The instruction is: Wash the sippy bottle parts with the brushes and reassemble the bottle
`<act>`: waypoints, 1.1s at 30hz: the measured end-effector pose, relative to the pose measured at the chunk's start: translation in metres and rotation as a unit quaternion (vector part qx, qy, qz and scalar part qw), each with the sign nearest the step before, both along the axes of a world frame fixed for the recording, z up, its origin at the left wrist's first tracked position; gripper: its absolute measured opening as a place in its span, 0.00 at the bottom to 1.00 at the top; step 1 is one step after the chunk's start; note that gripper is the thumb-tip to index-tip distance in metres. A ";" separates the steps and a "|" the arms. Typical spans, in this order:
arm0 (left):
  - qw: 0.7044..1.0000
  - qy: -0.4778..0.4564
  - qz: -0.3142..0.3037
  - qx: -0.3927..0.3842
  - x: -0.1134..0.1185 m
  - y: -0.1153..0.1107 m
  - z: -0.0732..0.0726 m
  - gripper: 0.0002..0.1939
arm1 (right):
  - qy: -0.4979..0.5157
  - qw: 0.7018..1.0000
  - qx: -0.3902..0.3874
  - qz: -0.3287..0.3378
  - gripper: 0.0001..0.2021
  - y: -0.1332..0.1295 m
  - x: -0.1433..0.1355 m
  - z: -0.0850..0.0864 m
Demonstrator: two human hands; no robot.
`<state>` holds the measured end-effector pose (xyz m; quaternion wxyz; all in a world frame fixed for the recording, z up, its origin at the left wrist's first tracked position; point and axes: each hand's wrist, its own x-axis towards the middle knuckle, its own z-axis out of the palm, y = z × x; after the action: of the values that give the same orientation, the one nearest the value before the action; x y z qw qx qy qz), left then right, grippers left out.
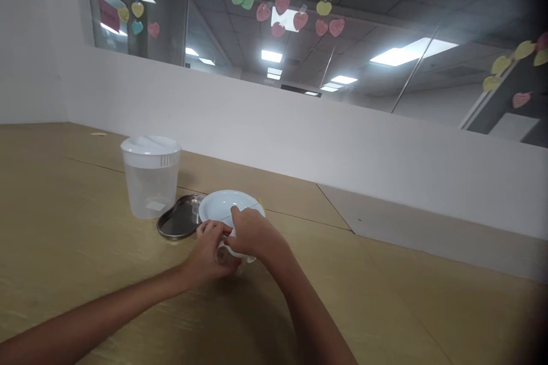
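My left hand [209,256] is curled round a small clear container [222,254], whose lower part the fingers partly hide. At its top, my right hand [252,234] is closed on a thin white piece [244,255] that looks like tissue or cloth; its loose edge hangs below the fingers. Just behind both hands lies a white plate [226,198] with a thin dark line across it, perhaps a slender stick. A kidney-shaped metal tray [180,218] sits left of the plate, its right end close to the plate's rim.
A translucent white bucket with a lid [152,182] stands behind the tray on the wooden table [107,274]. Beyond the table is a low white wall [257,120] under a window with heart-shaped notes. A small pale scrap [99,134] lies at the far left.
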<state>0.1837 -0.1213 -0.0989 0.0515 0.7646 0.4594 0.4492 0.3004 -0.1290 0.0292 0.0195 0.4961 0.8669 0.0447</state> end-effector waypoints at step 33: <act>0.943 0.221 0.240 -0.069 -0.093 0.063 0.022 0.12 | 0.087 0.996 -0.022 -0.028 0.26 0.001 0.030 0.026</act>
<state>0.0911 -0.0581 -0.0773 -0.1084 0.7061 0.6590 0.2353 0.3304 -0.1280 0.0549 -0.0440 0.5219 0.8517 -0.0186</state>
